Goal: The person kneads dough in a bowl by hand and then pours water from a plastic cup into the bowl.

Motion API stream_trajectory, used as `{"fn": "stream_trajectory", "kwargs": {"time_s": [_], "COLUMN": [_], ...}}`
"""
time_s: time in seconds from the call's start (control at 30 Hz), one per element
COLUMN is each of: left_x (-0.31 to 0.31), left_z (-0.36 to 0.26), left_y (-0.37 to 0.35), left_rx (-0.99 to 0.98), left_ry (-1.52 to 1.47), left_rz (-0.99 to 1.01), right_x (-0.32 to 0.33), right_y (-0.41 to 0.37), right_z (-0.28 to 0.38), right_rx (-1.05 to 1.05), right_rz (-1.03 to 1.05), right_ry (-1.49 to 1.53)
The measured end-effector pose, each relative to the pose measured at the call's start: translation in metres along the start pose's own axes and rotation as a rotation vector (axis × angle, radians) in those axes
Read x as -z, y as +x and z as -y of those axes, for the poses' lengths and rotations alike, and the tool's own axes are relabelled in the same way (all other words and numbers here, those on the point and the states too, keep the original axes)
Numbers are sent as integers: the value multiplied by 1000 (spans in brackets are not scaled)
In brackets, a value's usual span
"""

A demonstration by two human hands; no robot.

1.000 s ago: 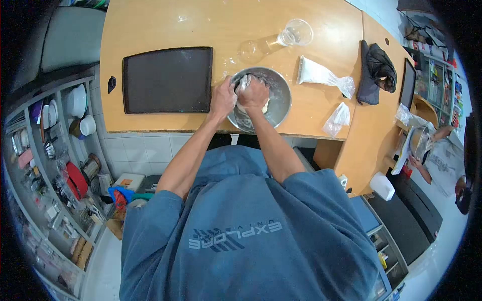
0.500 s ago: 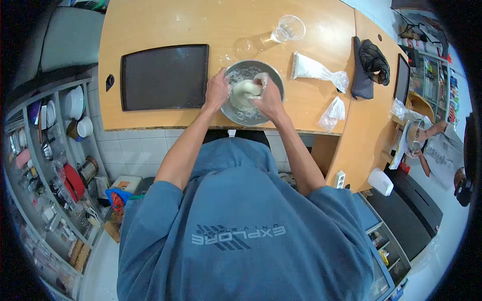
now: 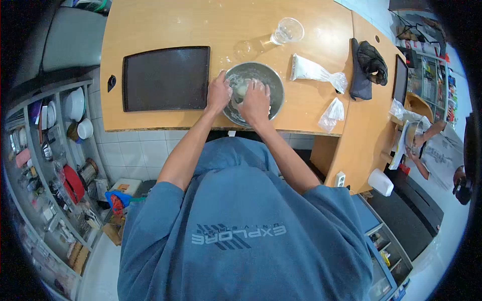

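Observation:
A round metal bowl stands near the front edge of the wooden table, its inner wall smeared with white flour. My left hand is closed on the left side of the bowl's rim. Inside the bowl, my right hand presses on a pale lump of dough, its fingers bent over it. Most of the dough is hidden under that hand. White flour coats the fingertips of both hands.
Left of the bowl lies a dark baking tray. Behind and right are a clear plastic cup, a bag of white powder, a smaller plastic bag and a dark cloth. Another person works at the far right.
My right hand has moved left and down over the dough, which showed as a lifted, folded lump before. My left hand stays at the bowl's rim.

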State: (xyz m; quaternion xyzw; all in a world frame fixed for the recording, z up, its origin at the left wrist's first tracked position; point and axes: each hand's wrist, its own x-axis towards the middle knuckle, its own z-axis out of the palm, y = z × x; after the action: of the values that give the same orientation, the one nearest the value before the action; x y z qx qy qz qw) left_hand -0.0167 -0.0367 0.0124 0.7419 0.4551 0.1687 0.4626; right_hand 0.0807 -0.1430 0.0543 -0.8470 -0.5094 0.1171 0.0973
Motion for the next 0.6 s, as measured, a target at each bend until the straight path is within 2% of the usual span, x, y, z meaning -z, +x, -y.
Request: {"fn": "stream_trajectory", "kwargs": {"time_s": [0.03,0.13,0.23,0.37,0.43,0.6], "left_x": [0,-2,1,-3,-4,-4], "left_z": [0,2,-6,-1,-5,-8], "left_y": [0,1,-1,1,-3,-2], "left_rx": [6,7,8,24,14,-11], "left_ry": [-4,1,-35,26,6,-20], "left_rz": [6,-14,-3,70,37,9], "right_x": [-7,-6,-9,-28,-26,-32], "right_y": [-1,-3,-3,12,15,-5], "right_z": [1,4,-12,-42,-46,-17], "right_rx": [79,85,91,39,-25,-107], "right_rz": [-84,-5,-58,-34,-11,55], "right_ry": [-62,-180,-125,-50,-30,-33]}}
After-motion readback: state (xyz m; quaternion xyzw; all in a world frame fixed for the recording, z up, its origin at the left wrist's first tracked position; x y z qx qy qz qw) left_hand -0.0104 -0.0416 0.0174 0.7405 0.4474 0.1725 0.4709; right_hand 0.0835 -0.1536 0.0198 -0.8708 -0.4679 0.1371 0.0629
